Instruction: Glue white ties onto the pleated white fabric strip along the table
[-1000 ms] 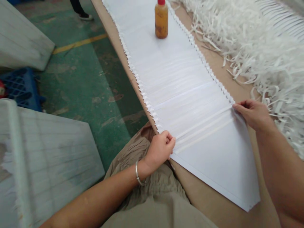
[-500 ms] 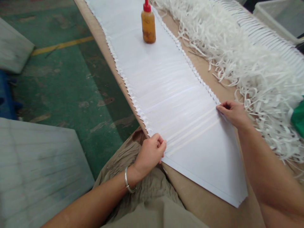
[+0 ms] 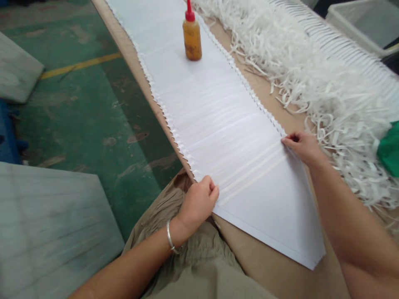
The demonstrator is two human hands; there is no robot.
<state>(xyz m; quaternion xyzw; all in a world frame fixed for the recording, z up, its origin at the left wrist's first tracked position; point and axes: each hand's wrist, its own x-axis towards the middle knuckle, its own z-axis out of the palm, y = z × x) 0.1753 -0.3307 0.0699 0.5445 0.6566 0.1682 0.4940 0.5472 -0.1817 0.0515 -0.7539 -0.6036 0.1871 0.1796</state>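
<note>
A long white sheet lies across the table, with thin white strips laid side by side over it and small folded tabs along both long edges. My left hand, a silver bangle at its wrist, is closed in a pinch at the sheet's near left edge. On the opposite edge my right hand pinches with thumb and forefinger. Between the two hands a narrow white strip runs straight across the sheet, its ends at my fingertips. Further up the sheet stands an upright bottle of amber liquid with a red nozzle cap.
A heap of loose white strips covers the right side of the brown table. Beyond it is a translucent bin. Green cloth or plastic lies at far right. Grey-white stacks stand on the green floor at left.
The camera view has shifted slightly, so the bottle appears a little lower and further left. Both hands keep their pinch at the same edges of the sheet.
</note>
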